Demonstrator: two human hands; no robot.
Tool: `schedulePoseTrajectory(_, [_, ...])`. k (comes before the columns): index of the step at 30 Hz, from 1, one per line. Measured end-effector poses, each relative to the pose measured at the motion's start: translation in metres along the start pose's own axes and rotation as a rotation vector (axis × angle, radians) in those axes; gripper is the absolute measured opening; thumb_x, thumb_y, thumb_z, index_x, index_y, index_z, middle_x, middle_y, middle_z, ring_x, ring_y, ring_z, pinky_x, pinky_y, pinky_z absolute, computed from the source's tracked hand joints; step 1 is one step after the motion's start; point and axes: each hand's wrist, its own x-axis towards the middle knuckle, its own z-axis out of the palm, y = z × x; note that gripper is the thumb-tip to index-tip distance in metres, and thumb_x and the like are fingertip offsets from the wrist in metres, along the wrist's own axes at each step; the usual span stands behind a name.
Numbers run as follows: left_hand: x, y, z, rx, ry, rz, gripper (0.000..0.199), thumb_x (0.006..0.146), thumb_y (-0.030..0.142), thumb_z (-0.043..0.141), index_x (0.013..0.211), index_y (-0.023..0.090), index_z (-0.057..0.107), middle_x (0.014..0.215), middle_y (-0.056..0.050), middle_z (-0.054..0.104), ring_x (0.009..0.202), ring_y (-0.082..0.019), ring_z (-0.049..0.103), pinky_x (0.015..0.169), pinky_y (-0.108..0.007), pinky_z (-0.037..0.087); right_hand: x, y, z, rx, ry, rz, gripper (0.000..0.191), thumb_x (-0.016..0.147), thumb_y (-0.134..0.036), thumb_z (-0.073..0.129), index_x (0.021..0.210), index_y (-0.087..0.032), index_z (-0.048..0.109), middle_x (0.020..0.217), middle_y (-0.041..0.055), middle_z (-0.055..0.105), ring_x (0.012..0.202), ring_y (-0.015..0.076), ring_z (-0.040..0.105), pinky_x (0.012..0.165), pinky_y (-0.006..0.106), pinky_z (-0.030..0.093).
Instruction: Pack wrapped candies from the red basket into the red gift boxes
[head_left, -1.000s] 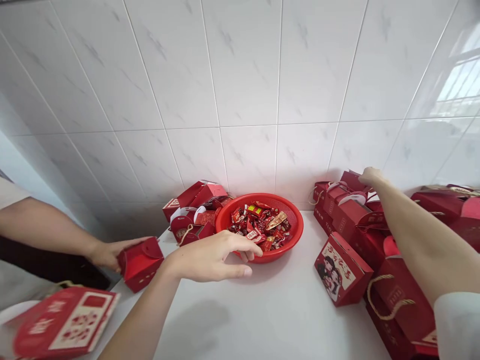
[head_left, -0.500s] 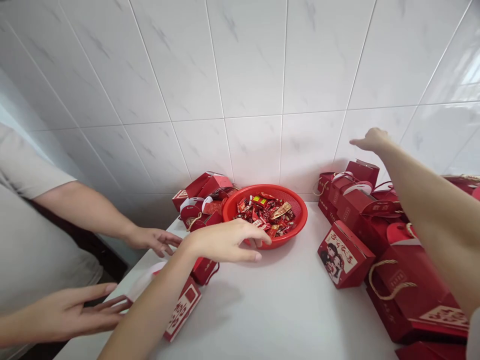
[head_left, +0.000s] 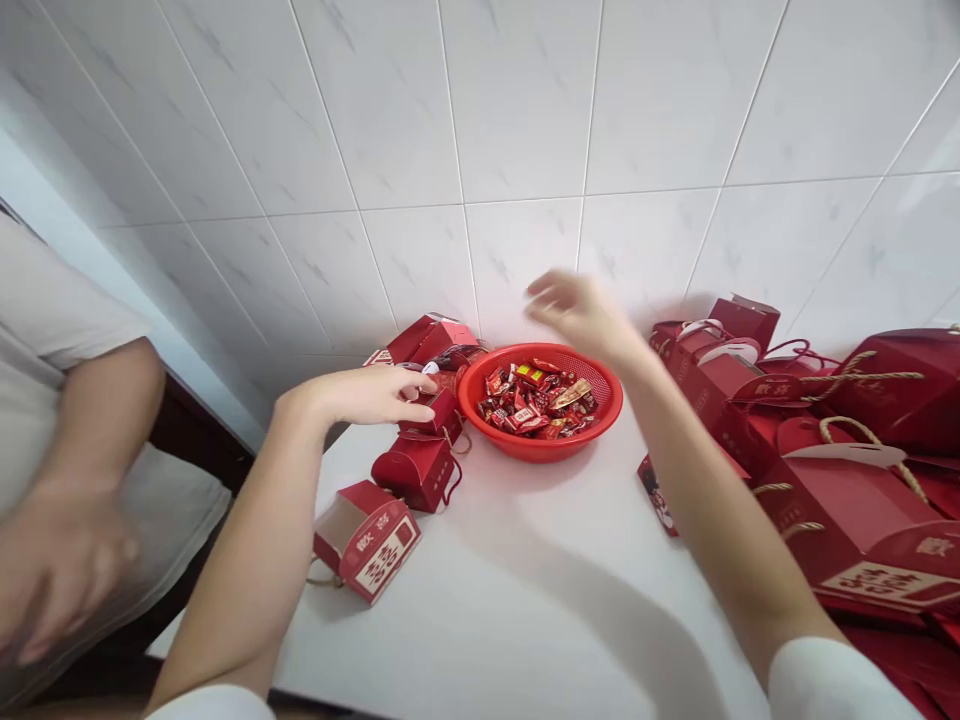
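Observation:
My left hand (head_left: 375, 393) reaches over the red gift boxes on the left, its fingers slightly bent and apart. Its fingertips are at the top of a small red box (head_left: 431, 412); I cannot tell whether they touch it. Blurred by motion, my right hand (head_left: 574, 308) hangs in the air behind and above a red plastic basket (head_left: 540, 452), and its fingers look loosely curled. Wrapped sweets (head_left: 525, 400) in red and gold lie inside the basket. Closer to me are another red box (head_left: 416, 470) and an open-topped red box (head_left: 367, 540) with white lettering panels.
Many red gift boxes (head_left: 862, 500) with rope handles crowd the right side of the white table (head_left: 525, 610). A smaller box (head_left: 658, 495) is partly behind my right forearm. At left stands a person (head_left: 67, 540) with hands near the body. A tiled wall (head_left: 517, 100) closes the back.
My left hand has moved left from the basket's front to the boxes. My right hand has swung left from above the right-hand boxes. The other person's hands have drawn back from the table.

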Motion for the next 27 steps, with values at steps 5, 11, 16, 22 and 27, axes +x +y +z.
schedulePoseTrajectory(5, [-0.004, -0.028, -0.002, -0.204, 0.025, -0.048, 0.079, 0.070, 0.075, 0.059, 0.136, 0.033, 0.059, 0.125, -0.003, 0.071, 0.111, -0.028, 0.067, 0.091, -0.033, 0.055, -0.077, -0.043, 0.113, 0.039, -0.680, -0.380, 0.044, 0.086, -0.029, 0.071, 0.125, -0.016, 0.058, 0.130, 0.0117, 0.061, 0.111, 0.0225, 0.062, 0.085, 0.030, 0.051])
schedulePoseTrajectory(11, [-0.007, -0.016, 0.013, -0.227, 0.004, 0.067, 0.075, 0.076, 0.072, 0.059, 0.139, 0.032, 0.058, 0.132, -0.005, 0.067, 0.114, -0.028, 0.066, 0.096, -0.034, 0.054, -0.111, -0.037, 0.171, -0.065, -0.725, -0.324, 0.038, 0.091, -0.024, 0.062, 0.127, -0.016, 0.052, 0.117, 0.0110, 0.063, 0.084, 0.0178, 0.063, 0.060, 0.026, 0.044])
schedulePoseTrajectory(16, [-0.010, 0.010, 0.019, -0.150, -0.054, 0.315, 0.058, 0.088, 0.062, 0.053, 0.138, 0.033, 0.057, 0.138, -0.002, 0.063, 0.118, -0.025, 0.064, 0.092, -0.030, 0.053, -0.111, -0.021, 0.153, -0.016, -0.752, -0.367, 0.010, 0.091, -0.012, 0.055, 0.096, -0.015, 0.064, 0.092, 0.0037, 0.064, 0.076, 0.0129, 0.056, 0.063, 0.023, 0.040])
schedulePoseTrajectory(22, [0.000, 0.041, 0.035, -0.129, -0.093, 0.561, 0.029, 0.093, 0.040, 0.054, 0.109, 0.026, 0.072, 0.110, -0.002, 0.072, 0.099, -0.020, 0.067, 0.084, -0.025, 0.049, -0.105, 0.002, 0.077, 0.026, -0.700, -0.175, 0.014, 0.083, -0.004, 0.061, 0.080, -0.015, 0.069, 0.086, 0.0032, 0.068, 0.078, 0.0128, 0.060, 0.070, 0.022, 0.044])
schedulePoseTrajectory(27, [0.018, 0.056, 0.064, -0.048, -0.219, 0.574, 0.022, 0.091, 0.029, 0.053, 0.088, 0.022, 0.073, 0.107, -0.005, 0.066, 0.089, -0.020, 0.064, 0.073, -0.027, 0.044, -0.115, 0.013, 0.017, -0.047, -0.700, 0.117, 0.017, 0.080, -0.005, 0.059, 0.083, -0.016, 0.072, 0.086, 0.0033, 0.072, 0.078, 0.0148, 0.064, 0.073, 0.024, 0.047])
